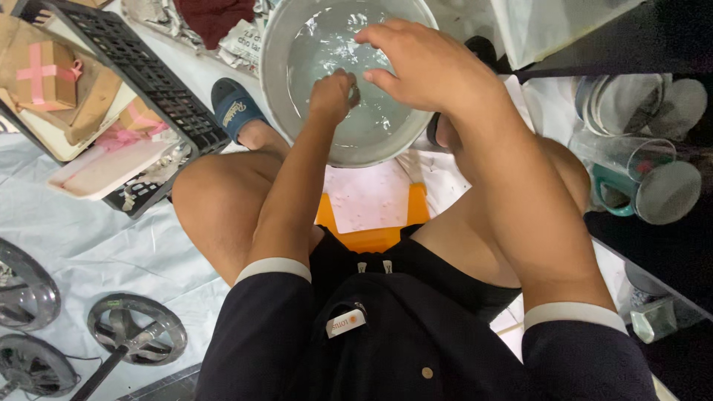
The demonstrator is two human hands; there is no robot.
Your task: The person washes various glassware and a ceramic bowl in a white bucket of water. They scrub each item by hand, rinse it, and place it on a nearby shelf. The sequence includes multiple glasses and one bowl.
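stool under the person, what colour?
Orange: the stool shows between the knees, partly covered by a white sheet; the head view is the only one.

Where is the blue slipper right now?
The blue slipper sits upper left in the head view, between the black crate and the metal basin.

Even, bright overhead light. Glare on water in basin [297,111]. Right edge dark, shadowed. Slight wide-angle stretch at corners. Focus sharp.

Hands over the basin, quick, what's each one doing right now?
Left hand: fisted in the water of the metal basin; contents can't be told.
Right hand: open, holding nothing.
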